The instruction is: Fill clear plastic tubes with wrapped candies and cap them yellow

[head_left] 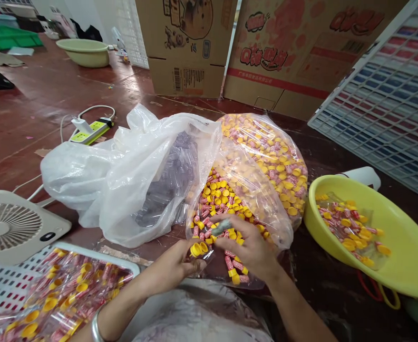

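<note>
My left hand (175, 268) is closed round a small clear plastic bag (206, 255), with yellow round caps (199, 249) showing at its top. Close by on the right, my right hand (249, 242) reaches over a heap of small red-and-white patterned tubes with yellow caps (226, 194). Its thumb and fingers are apart, and one finger has a greenish covering (221, 227). The heap spills from the mouth of a large clear bag (266, 152) full of the same pieces. A few loose tubes (235, 266) lie below my right hand.
Left of the heap, a white plastic sack (123, 171) holds clear bags (171, 175). Filled packets lie in a white basket (2, 285) at lower left, beside a fan (12, 225). A yellow basin (404, 237) with more packets stands right. Cartons (190, 76) and a white crate (383, 90) stand behind.
</note>
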Demonstrator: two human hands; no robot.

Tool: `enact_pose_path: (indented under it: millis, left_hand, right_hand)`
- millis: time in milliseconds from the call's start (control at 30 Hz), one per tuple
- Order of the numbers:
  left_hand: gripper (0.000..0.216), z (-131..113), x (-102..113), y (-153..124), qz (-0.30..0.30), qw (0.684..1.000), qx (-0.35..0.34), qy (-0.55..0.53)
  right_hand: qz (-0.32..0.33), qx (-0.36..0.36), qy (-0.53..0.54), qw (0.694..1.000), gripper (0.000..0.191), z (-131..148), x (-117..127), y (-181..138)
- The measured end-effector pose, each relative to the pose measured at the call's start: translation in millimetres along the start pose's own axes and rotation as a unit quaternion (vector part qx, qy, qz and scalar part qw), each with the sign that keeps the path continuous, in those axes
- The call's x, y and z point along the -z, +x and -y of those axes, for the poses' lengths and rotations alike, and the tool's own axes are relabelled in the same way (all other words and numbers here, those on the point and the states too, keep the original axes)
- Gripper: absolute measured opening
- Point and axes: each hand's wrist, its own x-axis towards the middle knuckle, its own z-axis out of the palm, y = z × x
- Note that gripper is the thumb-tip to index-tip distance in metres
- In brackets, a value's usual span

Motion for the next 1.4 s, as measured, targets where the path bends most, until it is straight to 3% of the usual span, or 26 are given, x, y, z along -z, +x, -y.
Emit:
enact_pose_path:
  millis: [100, 233, 300, 400, 500, 600, 667, 733, 833, 933, 1000, 1133, 1300, 1333, 1400]
  left_hand:
    - [0.008, -2.4, -1.2, 2.2, -0.024, 0.999, 0.003, 0.046]
    - [0.010, 0.9, -4.1, 3.7, -0.040, 0.995, 0.014, 0.092]
    - [0.014, 5.3, -4.5, 2.3, -0.037, 0.994, 0.008, 0.100]
    - [0.017, 8.8, -2.7, -1.6, -0.026, 0.992, -0.007, 0.125]
    - [0.026, 0.0, 0.3, -5.0, -0.042, 0.966, -0.006, 0.256]
    - [0.045, -22.0, 0.7, -5.5, -0.072, 0.873, 0.021, 0.481]
    - [0.043, -38.4, -2.2, -4.1, -0.090, 0.780, 0.023, 0.619]
    - [0.036, -51.3, -7.3, -1.6, -0.087, 0.686, -0.018, 0.722]
    - [0.030, -60.5, -14.6, 2.6, -0.052, 0.566, -0.093, 0.817]
    - [0.026, -62.4, -16.5, 6.5, -0.037, 0.499, -0.112, 0.858]
    - [0.022, -63.8, -14.9, 9.2, -0.026, 0.497, -0.114, 0.860]
    - [0.022, -71.2, -13.0, 14.9, -0.017, 0.540, -0.100, 0.836]
    - [0.034, -75.8, -6.6, 15.1, -0.036, 0.580, -0.083, 0.809]
    - [0.037, -73.2, -0.4, 12.8, -0.049, 0.597, -0.087, 0.796]
    - [0.044, -62.3, 19.1, 7.5, -0.089, 0.664, -0.099, 0.736]
  right_hand:
    - [0.029, 0.067, -0.070, 0.995, 0.015, 0.6, -18.6, 0.2]
    - [0.043, 0.068, -0.062, 0.995, 0.008, 0.9, -33.8, -0.5]
    - [0.049, 0.047, -0.028, 0.997, 0.004, 2.0, -28.0, -0.4]
    - [-0.020, -0.022, 0.069, 0.997, 0.010, 1.7, -9.3, -0.2]
    - [-0.042, -0.105, 0.216, 0.970, 0.020, -3.2, -0.1, -3.3]
    - [0.022, -0.191, 0.342, 0.920, 0.032, -11.7, -16.3, -12.5]
    - [0.046, -0.237, 0.416, 0.877, 0.034, -18.3, -36.0, -19.3]
    - [0.047, -0.261, 0.489, 0.831, 0.035, -24.4, -54.5, -23.1]
    - [0.047, -0.262, 0.562, 0.783, 0.039, -31.2, -69.4, -21.5]
    - [0.067, -0.247, 0.581, 0.772, 0.038, -34.7, -69.4, -17.8]
    - [0.080, -0.236, 0.580, 0.776, 0.037, -35.9, -66.1, -17.5]
    - [0.090, -0.231, 0.570, 0.784, 0.042, -37.9, -64.0, -19.1]
    - [0.058, -0.257, 0.525, 0.809, 0.051, -29.7, -64.0, -21.3]
    - [0.041, -0.256, 0.507, 0.822, 0.049, -25.6, -57.0, -22.5]
    - [-0.022, -0.233, 0.433, 0.871, 0.044, -17.1, -27.8, -26.7]
